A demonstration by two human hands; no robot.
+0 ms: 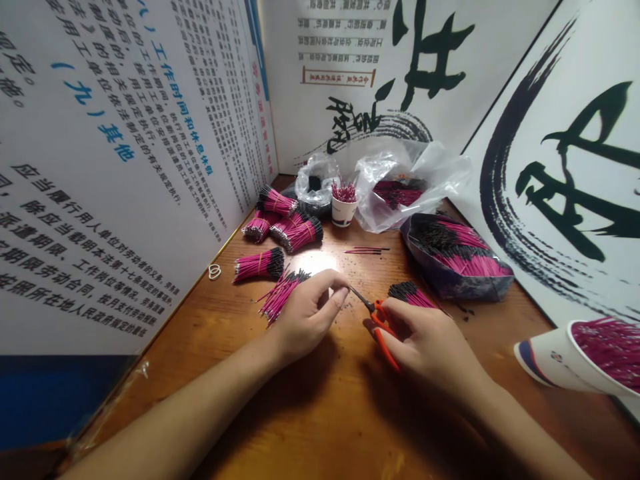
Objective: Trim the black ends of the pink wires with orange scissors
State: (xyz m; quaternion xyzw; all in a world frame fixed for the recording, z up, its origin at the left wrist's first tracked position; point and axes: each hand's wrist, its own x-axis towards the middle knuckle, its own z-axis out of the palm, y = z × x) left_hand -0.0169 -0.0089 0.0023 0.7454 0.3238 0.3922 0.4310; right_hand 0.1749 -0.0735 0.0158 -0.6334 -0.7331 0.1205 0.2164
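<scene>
My right hand [425, 340] grips a pair of scissors [384, 327] with orange handles and dark blades. The blades point up and left, their tips beside the fingertips of my left hand [310, 313]. Thumb and fingers of the left hand are pinched together; what they hold, if anything, is too small to make out. Under and behind this hand lies a loose pile of magenta wires [274, 300] with black ends. Another small bunch of black-ended wires [411, 293] lies just behind the right hand, partly hidden by it.
Several banded wire bundles [295, 230] are stacked at the back left, with one bundle [257, 265] nearer. A paper cup [343, 212] of magenta pieces stands at the back. A dark bag [450, 283] of wires sits right, and a tipped cup [545, 357] lies at the right edge. Printed panels surround the table.
</scene>
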